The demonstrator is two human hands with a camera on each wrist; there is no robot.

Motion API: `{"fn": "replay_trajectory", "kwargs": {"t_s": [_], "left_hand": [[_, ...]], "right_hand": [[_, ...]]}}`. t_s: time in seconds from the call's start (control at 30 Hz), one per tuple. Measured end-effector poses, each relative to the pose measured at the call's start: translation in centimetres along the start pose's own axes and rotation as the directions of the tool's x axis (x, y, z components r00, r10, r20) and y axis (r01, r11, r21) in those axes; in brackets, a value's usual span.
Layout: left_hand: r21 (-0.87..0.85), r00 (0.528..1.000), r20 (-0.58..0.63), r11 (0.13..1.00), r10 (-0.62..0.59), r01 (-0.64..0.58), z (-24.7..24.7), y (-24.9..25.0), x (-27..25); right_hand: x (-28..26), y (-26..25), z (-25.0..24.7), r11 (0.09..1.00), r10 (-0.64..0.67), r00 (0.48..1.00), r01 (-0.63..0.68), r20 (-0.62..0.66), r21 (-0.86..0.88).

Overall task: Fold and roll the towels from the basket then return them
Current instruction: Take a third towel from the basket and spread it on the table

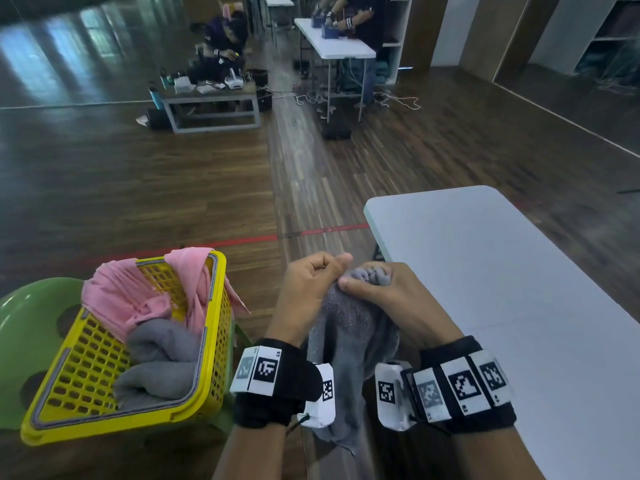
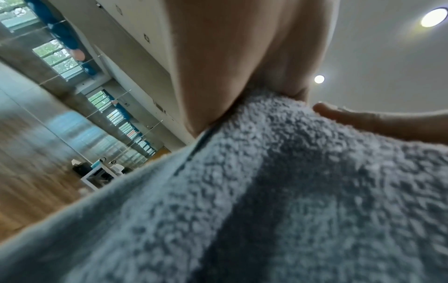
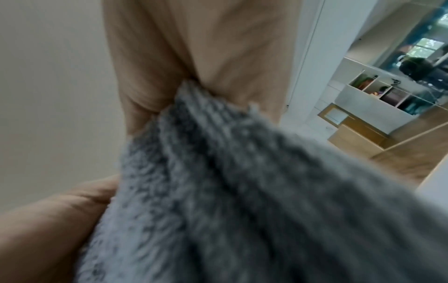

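Note:
A grey towel [image 1: 349, 337] hangs between my two hands just left of the white table [image 1: 502, 271]. My left hand [image 1: 311, 282] pinches its top edge with curled fingers. My right hand [image 1: 377, 289] grips a bunched part of the same edge beside it. Both wrist views are filled by the grey towel [image 2: 278, 191] [image 3: 242, 191] running up into each palm. A yellow basket [image 1: 214, 341] at the lower left holds a pink towel [image 1: 138, 292] draped over its far rim and grey towels [image 1: 159, 362] inside.
The basket rests on a green plastic chair [image 1: 24, 320]. Dark wooden floor with a red line [image 1: 242, 241] lies ahead. Far off stand a low bench [image 1: 211, 98] with bottles and another white table [image 1: 332, 39], with people at both.

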State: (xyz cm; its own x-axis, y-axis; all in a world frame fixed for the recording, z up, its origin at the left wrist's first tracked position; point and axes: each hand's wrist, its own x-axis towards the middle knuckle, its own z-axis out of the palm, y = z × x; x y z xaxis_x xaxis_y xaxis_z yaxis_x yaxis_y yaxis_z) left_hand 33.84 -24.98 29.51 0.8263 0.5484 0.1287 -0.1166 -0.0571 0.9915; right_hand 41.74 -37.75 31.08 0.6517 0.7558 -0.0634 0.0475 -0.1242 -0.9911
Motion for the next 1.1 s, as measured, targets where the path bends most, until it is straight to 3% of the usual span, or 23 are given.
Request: {"fn": "replay_trajectory", "kwargs": {"t_s": [0.1,0.17,0.23,0.33,0.4,0.5,0.67,0.8,0.9,1.0,1.1], "left_hand": [[0.005,1.0,0.01,1.0,0.024,-0.024,0.0,0.3,0.1],[0.019,0.999,-0.011,0.999,0.048,-0.047,0.0,0.3,0.2],[0.024,0.998,-0.039,0.998,0.057,-0.056,-0.1,0.5,0.4],[0.032,0.997,-0.068,0.998,0.048,-0.046,-0.1,0.5,0.7],[0.004,0.997,-0.07,1.0,0.008,-0.007,0.1,0.4,0.6],[-0.024,0.999,-0.012,0.999,-0.047,0.047,0.2,0.1,0.4],[0.037,1.0,0.024,0.999,0.016,-0.017,0.1,0.9,-0.2],[0.044,0.996,-0.068,0.998,0.053,-0.05,-0.4,0.7,0.3],[0.022,0.999,-0.016,0.999,0.032,-0.032,-0.5,0.4,0.4],[0.027,0.999,0.028,0.999,0.039,-0.04,-0.3,0.9,0.2],[0.06,0.998,0.033,0.996,0.061,-0.062,-0.2,1.1,0.1]], "right_hand": [[0.1,-0.3,0.3,0.993,-0.098,0.975,0.11,-0.199,0.049],[0.2,-0.3,0.6,0.992,-0.094,0.963,0.113,-0.253,0.06],[0.1,-0.1,0.9,0.998,-0.059,0.976,0.065,-0.209,0.019],[-0.2,0.0,1.0,0.999,0.037,0.999,-0.037,0.001,-0.038],[-0.6,-0.1,1.1,1.0,0.003,0.999,-0.002,0.048,-0.009],[-0.6,-0.4,1.1,0.986,-0.117,0.989,0.126,-0.092,0.105],[0.0,0.2,0.8,0.983,-0.108,0.957,0.143,-0.268,0.113],[-0.2,0.0,0.9,0.997,-0.037,0.988,0.047,-0.152,0.06],[-0.6,-0.5,0.6,0.998,-0.032,0.999,0.033,-0.023,0.061],[-0.4,-0.4,0.5,0.989,-0.118,0.988,0.126,-0.102,0.075],[-0.1,0.0,0.6,0.965,-0.112,0.968,0.16,-0.227,0.208]]}}
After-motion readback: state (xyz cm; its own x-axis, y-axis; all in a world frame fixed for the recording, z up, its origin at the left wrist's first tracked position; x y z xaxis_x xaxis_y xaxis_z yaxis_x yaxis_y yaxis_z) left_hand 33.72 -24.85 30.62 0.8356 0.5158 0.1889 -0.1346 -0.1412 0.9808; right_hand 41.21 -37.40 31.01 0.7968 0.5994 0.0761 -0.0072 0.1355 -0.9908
